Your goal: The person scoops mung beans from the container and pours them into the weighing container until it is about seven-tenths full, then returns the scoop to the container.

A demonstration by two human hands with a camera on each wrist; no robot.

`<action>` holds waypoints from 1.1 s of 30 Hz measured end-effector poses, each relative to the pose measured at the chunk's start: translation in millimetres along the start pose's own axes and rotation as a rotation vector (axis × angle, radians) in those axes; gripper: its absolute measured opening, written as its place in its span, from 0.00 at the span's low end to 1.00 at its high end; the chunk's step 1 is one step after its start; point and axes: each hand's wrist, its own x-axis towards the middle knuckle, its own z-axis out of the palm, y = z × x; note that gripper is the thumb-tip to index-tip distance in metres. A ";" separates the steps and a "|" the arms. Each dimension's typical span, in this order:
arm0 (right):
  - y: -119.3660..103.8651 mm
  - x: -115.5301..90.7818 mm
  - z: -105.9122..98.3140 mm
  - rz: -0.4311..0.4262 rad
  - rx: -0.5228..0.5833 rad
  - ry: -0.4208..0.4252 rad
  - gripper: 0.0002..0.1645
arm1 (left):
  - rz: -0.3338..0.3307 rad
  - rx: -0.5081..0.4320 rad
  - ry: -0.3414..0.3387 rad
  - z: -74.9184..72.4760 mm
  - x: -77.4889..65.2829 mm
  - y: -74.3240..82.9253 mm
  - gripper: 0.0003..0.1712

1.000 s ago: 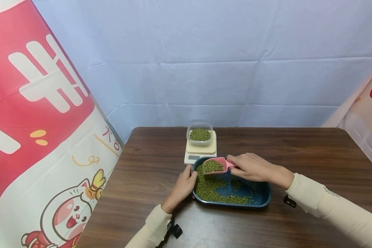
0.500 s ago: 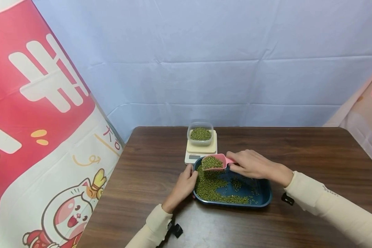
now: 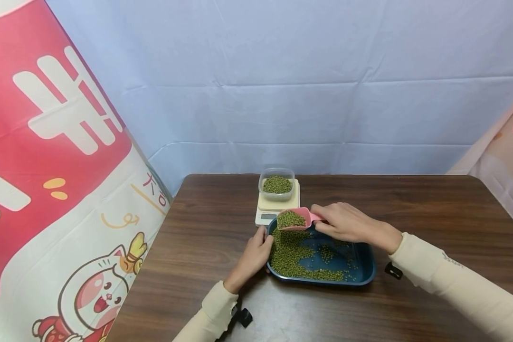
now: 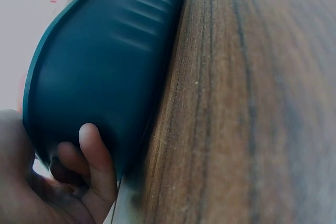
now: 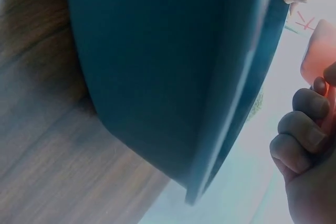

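My right hand [image 3: 351,223] grips the handle of a pink scoop [image 3: 306,216] heaped with green mung beans [image 3: 291,219]. The scoop hangs over the far left part of a blue tray [image 3: 364,280], just in front of the scale. In the right wrist view, curled fingers [image 5: 299,129] wrap the scoop's handle beyond the tray's side. My left hand [image 3: 253,251] holds the tray's left end, thumb on the rim; the left wrist view has its fingers [image 4: 97,153] against the outer wall. More beans lie in the tray, thickest at its left side.
Behind the tray stands a white kitchen scale [image 3: 262,216] bearing a clear plastic container [image 3: 277,194] partly filled with mung beans. All of it is on a brown wooden table [image 3: 205,228]. Pale cloth [image 3: 256,95] hangs behind the table's far edge, with printed banners at both sides.
The right hand has lifted the filled scoop up and slightly left, away from the beans and toward the scale. My left hand keeps its hold on the tray.
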 end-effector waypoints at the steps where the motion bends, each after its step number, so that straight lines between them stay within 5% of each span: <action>1: 0.0 0.5 -0.5 0.002 0.003 -0.001 0.12 | 0.000 0.000 0.001 0.0 0.0 0.0 0.10; 33: 10.1 18.3 -16.3 0.033 -0.008 0.012 0.08 | 0.010 -0.003 0.001 -1.5 -1.0 0.6 0.10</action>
